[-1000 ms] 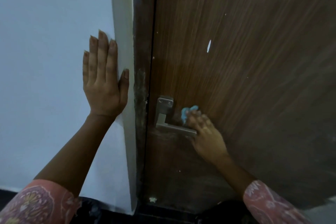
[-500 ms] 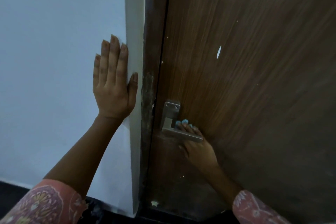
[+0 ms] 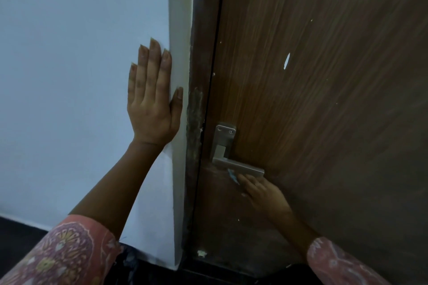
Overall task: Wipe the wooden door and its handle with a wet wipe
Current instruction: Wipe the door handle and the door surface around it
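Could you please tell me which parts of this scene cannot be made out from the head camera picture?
- Wet wipe: only a blue sliver shows; the lever and the right hand hide the rest.
- Underside of the handle: hidden by the lever itself, so wipe contact cannot be judged.
- Wooden door: top and right side cut off by the frame's edges.
- Left hand: palm lies against the wall, unseen.

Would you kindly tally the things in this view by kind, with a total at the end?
Hands: 2, left hand flat on the wall, right hand under the handle
Wooden doors: 1
Metal door handles: 1
Blue wet wipes: 1
Total: 5
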`<state>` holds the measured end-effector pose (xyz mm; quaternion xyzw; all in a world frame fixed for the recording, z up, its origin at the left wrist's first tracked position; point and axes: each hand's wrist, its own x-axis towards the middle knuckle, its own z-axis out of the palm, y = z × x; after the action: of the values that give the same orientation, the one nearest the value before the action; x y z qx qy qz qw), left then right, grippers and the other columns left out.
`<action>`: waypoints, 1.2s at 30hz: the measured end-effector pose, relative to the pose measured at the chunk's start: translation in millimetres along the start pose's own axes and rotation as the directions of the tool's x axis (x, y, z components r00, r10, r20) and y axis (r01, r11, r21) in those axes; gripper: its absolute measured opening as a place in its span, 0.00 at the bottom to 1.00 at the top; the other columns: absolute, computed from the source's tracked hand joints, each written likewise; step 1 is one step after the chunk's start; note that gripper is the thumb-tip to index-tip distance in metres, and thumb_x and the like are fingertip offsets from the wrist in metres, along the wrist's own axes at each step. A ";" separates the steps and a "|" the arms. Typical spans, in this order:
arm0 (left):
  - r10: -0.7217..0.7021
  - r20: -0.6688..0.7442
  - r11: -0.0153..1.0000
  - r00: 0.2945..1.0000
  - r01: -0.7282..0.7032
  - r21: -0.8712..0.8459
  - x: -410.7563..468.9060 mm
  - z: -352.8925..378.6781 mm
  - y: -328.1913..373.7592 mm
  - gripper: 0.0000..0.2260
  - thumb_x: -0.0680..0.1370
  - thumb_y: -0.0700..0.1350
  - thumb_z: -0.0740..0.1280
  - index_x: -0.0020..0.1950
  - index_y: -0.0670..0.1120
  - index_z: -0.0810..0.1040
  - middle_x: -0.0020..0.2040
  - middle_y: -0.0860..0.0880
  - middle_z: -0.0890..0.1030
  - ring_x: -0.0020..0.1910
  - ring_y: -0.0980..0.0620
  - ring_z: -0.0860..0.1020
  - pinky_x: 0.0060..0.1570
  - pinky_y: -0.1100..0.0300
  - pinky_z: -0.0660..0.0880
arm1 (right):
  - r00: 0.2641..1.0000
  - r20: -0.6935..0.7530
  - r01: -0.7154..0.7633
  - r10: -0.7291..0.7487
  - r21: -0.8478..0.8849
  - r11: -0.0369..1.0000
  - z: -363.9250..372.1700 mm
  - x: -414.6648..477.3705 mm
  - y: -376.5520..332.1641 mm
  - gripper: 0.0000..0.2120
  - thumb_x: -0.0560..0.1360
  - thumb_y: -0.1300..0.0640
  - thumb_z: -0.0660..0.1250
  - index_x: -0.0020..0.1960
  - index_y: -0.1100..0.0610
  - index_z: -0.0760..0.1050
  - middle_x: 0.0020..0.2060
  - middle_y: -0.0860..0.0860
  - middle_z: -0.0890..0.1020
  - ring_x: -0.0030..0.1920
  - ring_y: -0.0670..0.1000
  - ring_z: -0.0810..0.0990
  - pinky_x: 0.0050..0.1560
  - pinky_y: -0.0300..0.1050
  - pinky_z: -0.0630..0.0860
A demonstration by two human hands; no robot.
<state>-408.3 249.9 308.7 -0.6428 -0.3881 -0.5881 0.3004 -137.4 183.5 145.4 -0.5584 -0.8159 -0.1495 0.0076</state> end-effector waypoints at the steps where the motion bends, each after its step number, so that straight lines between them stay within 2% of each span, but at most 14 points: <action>1: 0.000 0.000 1.000 1.000 0.000 0.001 0.3 -0.1 0.7 0.24 0.77 0.41 0.61 0.71 0.37 0.58 0.70 0.37 0.60 0.75 0.54 0.46 0.75 0.54 0.49 | 0.998 0.054 0.020 -0.018 -0.043 0.999 2.1 -9.2 10.5 0.25 0.78 0.49 0.46 0.70 0.60 0.63 0.52 0.50 0.84 0.50 0.48 0.83 0.67 0.41 0.62; 4: -0.005 0.000 1.000 1.000 0.005 -0.004 1.4 -0.6 1.9 0.23 0.77 0.41 0.60 0.70 0.37 0.59 0.70 0.38 0.60 0.75 0.55 0.46 0.75 0.55 0.49 | 0.991 -0.127 0.013 -0.047 -0.252 0.968 10.7 -19.1 29.4 0.27 0.82 0.53 0.40 0.59 0.61 0.77 0.54 0.54 0.82 0.58 0.53 0.78 0.72 0.48 0.48; 6: -0.009 -0.001 1.000 1.000 0.009 -0.004 1.9 -1.0 1.7 0.23 0.77 0.41 0.61 0.70 0.37 0.59 0.70 0.38 0.60 0.75 0.55 0.45 0.75 0.55 0.49 | 0.984 -0.176 -0.015 -0.007 -0.124 0.992 -3.3 -11.0 20.3 0.23 0.80 0.50 0.48 0.61 0.60 0.76 0.57 0.56 0.81 0.61 0.53 0.74 0.70 0.46 0.58; 8: -0.014 0.005 1.000 1.000 0.014 -0.008 2.0 -1.4 1.6 0.24 0.77 0.41 0.61 0.70 0.37 0.58 0.70 0.38 0.60 0.75 0.55 0.46 0.74 0.55 0.49 | 0.994 -0.110 0.026 -0.023 0.022 0.999 -7.4 0.5 6.4 0.22 0.74 0.48 0.53 0.63 0.57 0.71 0.54 0.52 0.83 0.55 0.49 0.79 0.60 0.41 0.71; 10: -0.012 0.003 1.000 1.000 0.012 -0.009 1.1 -0.9 1.3 0.24 0.77 0.41 0.61 0.71 0.37 0.58 0.70 0.37 0.61 0.75 0.54 0.46 0.74 0.55 0.49 | 0.994 -0.025 0.106 -0.106 -0.026 0.994 -3.4 11.4 -9.3 0.24 0.71 0.49 0.53 0.64 0.57 0.71 0.57 0.50 0.81 0.56 0.48 0.79 0.61 0.42 0.67; 13: -0.002 0.002 1.000 1.000 0.002 -0.007 -0.6 -0.4 -0.5 0.25 0.77 0.41 0.62 0.71 0.37 0.58 0.70 0.36 0.61 0.75 0.53 0.47 0.74 0.54 0.50 | 0.966 0.048 0.259 -0.255 -0.247 0.934 44.4 30.0 -28.4 0.26 0.76 0.51 0.52 0.72 0.58 0.60 0.70 0.51 0.63 0.70 0.50 0.64 0.70 0.46 0.56; 16: 0.005 0.003 1.000 1.000 -0.005 -0.004 -0.6 -0.9 -1.7 0.25 0.78 0.42 0.61 0.72 0.37 0.57 0.70 0.35 0.61 0.75 0.53 0.47 0.75 0.54 0.49 | 0.962 0.161 0.253 -0.223 -0.207 0.945 76.1 43.3 -40.3 0.26 0.81 0.49 0.42 0.76 0.56 0.44 0.76 0.53 0.49 0.76 0.51 0.44 0.72 0.52 0.57; 20: -0.003 0.005 1.000 1.000 0.003 -0.012 0.8 -1.0 -0.6 0.25 0.78 0.41 0.62 0.71 0.37 0.58 0.69 0.33 0.63 0.75 0.54 0.46 0.75 0.54 0.49 | 0.962 0.085 0.273 -0.260 -0.214 0.938 38.5 9.9 -9.6 0.26 0.77 0.52 0.46 0.73 0.61 0.56 0.72 0.53 0.63 0.72 0.50 0.63 0.74 0.46 0.52; 23: -0.014 0.000 1.000 1.000 0.014 -0.013 -0.7 -0.1 -0.2 0.25 0.77 0.41 0.63 0.71 0.37 0.58 0.69 0.33 0.63 0.75 0.54 0.46 0.74 0.54 0.49 | 0.986 0.076 0.159 -0.149 -0.152 0.975 3.2 -30.5 26.1 0.22 0.79 0.52 0.49 0.65 0.62 0.70 0.62 0.53 0.78 0.62 0.50 0.76 0.75 0.44 0.41; 25: -0.014 -0.004 1.000 1.000 0.014 -0.019 -0.3 -0.6 0.3 0.25 0.77 0.40 0.63 0.71 0.37 0.58 0.69 0.33 0.62 0.75 0.54 0.46 0.74 0.53 0.49 | 0.999 0.040 0.006 -0.001 -0.138 0.990 -19.7 -38.1 47.4 0.22 0.82 0.52 0.47 0.63 0.63 0.72 0.59 0.55 0.80 0.60 0.53 0.78 0.75 0.45 0.43; 29: -0.005 -0.021 0.999 1.000 0.004 -0.038 1.9 -3.2 3.4 0.23 0.78 0.41 0.60 0.71 0.36 0.58 0.69 0.32 0.62 0.75 0.55 0.46 0.74 0.53 0.50 | 0.958 -0.242 -0.192 0.156 -0.132 0.973 -36.1 -27.5 49.0 0.23 0.80 0.49 0.51 0.66 0.65 0.65 0.65 0.58 0.72 0.66 0.56 0.68 0.73 0.47 0.48; 32: 0.001 -0.023 0.999 1.000 -0.001 -0.032 1.3 -3.9 4.1 0.23 0.79 0.41 0.59 0.71 0.36 0.58 0.68 0.30 0.63 0.75 0.54 0.46 0.74 0.53 0.50 | 0.999 -0.027 -0.018 0.016 -0.064 0.998 -13.2 -37.5 41.7 0.24 0.75 0.48 0.56 0.67 0.60 0.65 0.61 0.56 0.78 0.62 0.52 0.75 0.74 0.41 0.46; 34: 0.001 -0.018 1.000 1.000 -0.002 -0.029 0.8 -3.2 3.6 0.23 0.79 0.42 0.59 0.71 0.36 0.58 0.68 0.31 0.63 0.75 0.53 0.46 0.74 0.53 0.50 | 0.982 0.176 0.095 -0.069 -0.143 0.985 9.5 -55.0 45.4 0.32 0.72 0.49 0.57 0.74 0.57 0.56 0.63 0.51 0.77 0.64 0.47 0.71 0.75 0.41 0.42; 36: 0.003 -0.017 1.000 1.000 -0.003 -0.028 0.6 -2.4 2.6 0.23 0.79 0.42 0.60 0.72 0.36 0.57 0.69 0.32 0.62 0.75 0.53 0.47 0.74 0.53 0.50 | 0.976 0.186 0.157 -0.115 -0.228 0.961 19.0 -66.4 59.3 0.36 0.72 0.49 0.55 0.76 0.58 0.48 0.65 0.48 0.75 0.66 0.45 0.66 0.75 0.42 0.41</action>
<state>-407.3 246.7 309.7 -0.6425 -0.3764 -0.5985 0.2956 -55.4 147.6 129.3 -0.5085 -0.8258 -0.1993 -0.1409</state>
